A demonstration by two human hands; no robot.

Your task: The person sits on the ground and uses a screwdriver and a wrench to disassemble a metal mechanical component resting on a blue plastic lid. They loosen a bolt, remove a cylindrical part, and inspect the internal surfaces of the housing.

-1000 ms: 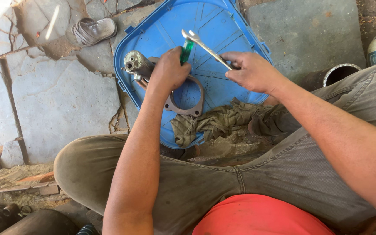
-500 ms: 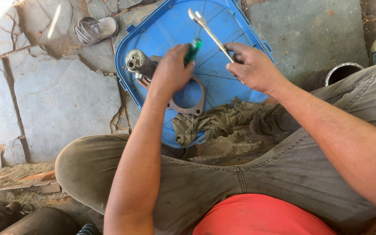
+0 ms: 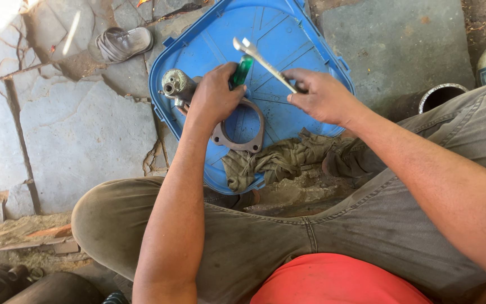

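Screwdriver [image 3: 242,71] with a green handle sat closed inside the left hand [image 3: 216,94], which also pressed down on a grey metal flange [image 3: 238,134] with a round opening, seemingly to keep it from sliding. Right hand [image 3: 323,97] was closed around the shank of a silver open-ended wrench [image 3: 262,58], its jaw end raised and pointing away from the body. Both worked over a blue plastic lid [image 3: 288,34] laid flat on the stone floor [image 3: 74,129], apparently serving as a tray. A grey cylindrical part [image 3: 174,84] lay just beside the left hand, an olive rag [image 3: 277,160] near the knees, and 1 sandal [image 3: 124,43] well apart.
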